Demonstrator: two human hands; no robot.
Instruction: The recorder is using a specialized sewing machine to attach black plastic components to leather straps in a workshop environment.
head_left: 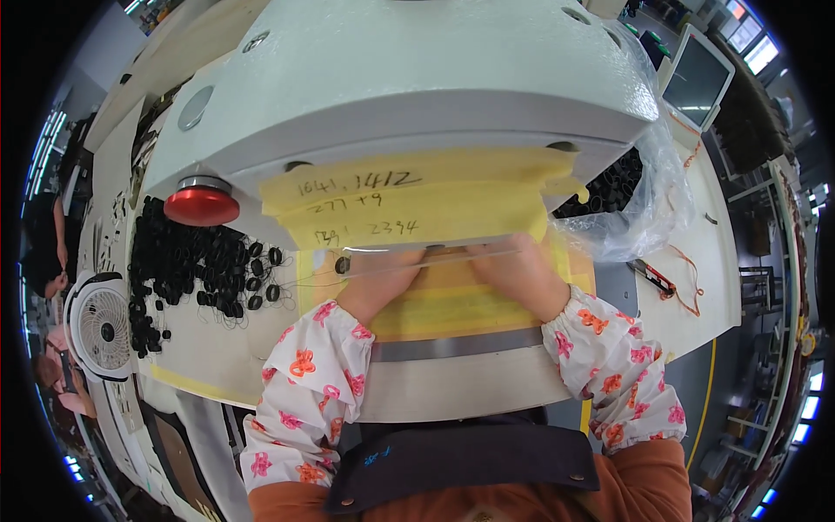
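Both hands lie beneath the front of a white machine (417, 70), the left hand (396, 271) and the right hand (515, 268) angled inward, near each other with a narrow gap between the visible parts. Their fingertips are hidden; we cannot tell whether either grips anything. Between them we see a small dark piece (433, 249), mostly covered and too little exposed to identify. Just beside the left hand, on its outer side, we record one black coil (342, 265), round and ring-like, by thin trailing wires. Under the wrists we see a yellow-taped work surface (435, 317).

Obstructing our view: one yellow sheet (417, 196) with handwriting across the machine front, and one clear strip (409, 264) crossing below it.

Further out, left: a heap of black coils (204, 270), overlapping, too many for us to count; one red button (202, 204) on the machine; one white fan (103, 328). Right: one clear plastic bag (665, 209) beside more dark rings (619, 187); one red-and-black cutter (652, 278); an orange cord (693, 283); one monitor (698, 78). We count two flowered sleeves (309, 387) on the forearms, and two people (43, 244) at the far left.
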